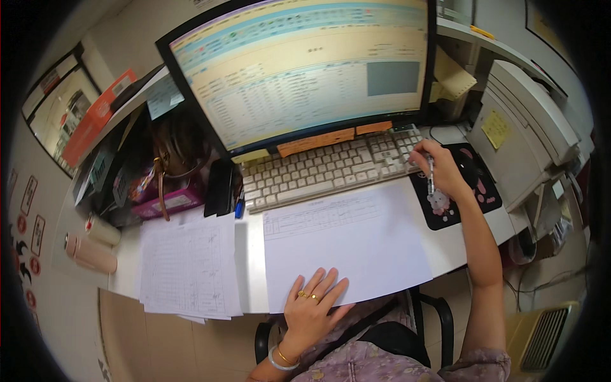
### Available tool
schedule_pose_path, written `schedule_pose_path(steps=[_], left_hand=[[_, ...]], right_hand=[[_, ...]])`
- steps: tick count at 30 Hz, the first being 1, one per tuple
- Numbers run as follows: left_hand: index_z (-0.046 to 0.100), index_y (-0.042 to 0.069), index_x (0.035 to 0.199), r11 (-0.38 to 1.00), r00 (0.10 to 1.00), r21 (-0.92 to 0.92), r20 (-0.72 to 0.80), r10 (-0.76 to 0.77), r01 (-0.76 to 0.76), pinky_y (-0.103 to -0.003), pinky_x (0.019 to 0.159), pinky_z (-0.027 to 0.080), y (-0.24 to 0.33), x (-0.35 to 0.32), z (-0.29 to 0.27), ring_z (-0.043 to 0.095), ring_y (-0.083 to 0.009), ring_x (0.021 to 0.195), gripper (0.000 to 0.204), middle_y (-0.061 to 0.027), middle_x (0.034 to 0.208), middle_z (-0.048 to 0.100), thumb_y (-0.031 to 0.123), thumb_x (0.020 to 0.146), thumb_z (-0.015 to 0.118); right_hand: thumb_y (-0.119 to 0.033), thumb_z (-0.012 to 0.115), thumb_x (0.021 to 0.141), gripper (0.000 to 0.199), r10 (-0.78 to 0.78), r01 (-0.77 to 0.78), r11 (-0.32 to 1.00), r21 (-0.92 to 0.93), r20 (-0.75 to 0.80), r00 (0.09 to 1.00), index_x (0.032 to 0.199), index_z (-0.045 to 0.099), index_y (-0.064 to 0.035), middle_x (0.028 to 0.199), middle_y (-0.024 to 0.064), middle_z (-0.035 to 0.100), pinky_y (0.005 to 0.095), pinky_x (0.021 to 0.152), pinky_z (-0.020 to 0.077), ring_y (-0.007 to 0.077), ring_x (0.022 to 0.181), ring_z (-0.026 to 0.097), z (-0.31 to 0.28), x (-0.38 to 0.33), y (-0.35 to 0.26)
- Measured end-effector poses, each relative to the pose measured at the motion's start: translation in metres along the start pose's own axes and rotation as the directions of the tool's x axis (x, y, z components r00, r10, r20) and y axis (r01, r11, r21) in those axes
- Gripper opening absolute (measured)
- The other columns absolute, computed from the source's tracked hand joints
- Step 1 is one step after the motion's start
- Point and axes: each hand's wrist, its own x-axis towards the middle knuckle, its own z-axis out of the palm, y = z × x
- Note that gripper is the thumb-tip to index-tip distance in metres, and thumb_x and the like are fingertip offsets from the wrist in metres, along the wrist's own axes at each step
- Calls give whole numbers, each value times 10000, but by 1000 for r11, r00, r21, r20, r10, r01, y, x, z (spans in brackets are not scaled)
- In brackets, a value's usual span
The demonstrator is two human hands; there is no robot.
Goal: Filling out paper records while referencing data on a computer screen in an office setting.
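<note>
My left hand [312, 309] lies flat, fingers spread, on the near edge of a large white printed sheet [347, 245] on the desk. It wears rings and bracelets. My right hand [440, 167] holds a pen [431, 176] upright while its fingertips rest on the number pad of the white keyboard [328, 169]. The hand hovers over a black mouse pad [458, 191] with a cartoon picture. A wide monitor [299, 70] showing a spreadsheet stands behind the keyboard.
A stack of ruled paper forms [188, 267] lies at the left of the desk. A brown bag [175, 149], a pink box [167, 202] and a black phone [219, 188] crowd the back left. A grey printer [525, 127] stands at the right.
</note>
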Motion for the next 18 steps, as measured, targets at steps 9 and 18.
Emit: schedule_pose_path(steps=[9,18], left_hand=[[746,199,1136,1000,1000,0,1,8,-8,-486,1052,425,2,1,4,629,-250,1197,445,-33,1280,680,388,744,836],[741,212,1150,998,999,48,-15,-34,34,-486,1047,428,-2,0,1,631,-247,1196,460,-27,1282,680,398,740,838]], right_hand=[[-196,643,983,210,55,-53,997,-47,36,998,984,617,12,910,117,670,320,705,512,207,803,648,-6,-2,-1],[-208,584,1022,213,46,-47,992,120,4,999,996,608,2,880,89,697,292,687,497,145,766,616,4,1,8]])
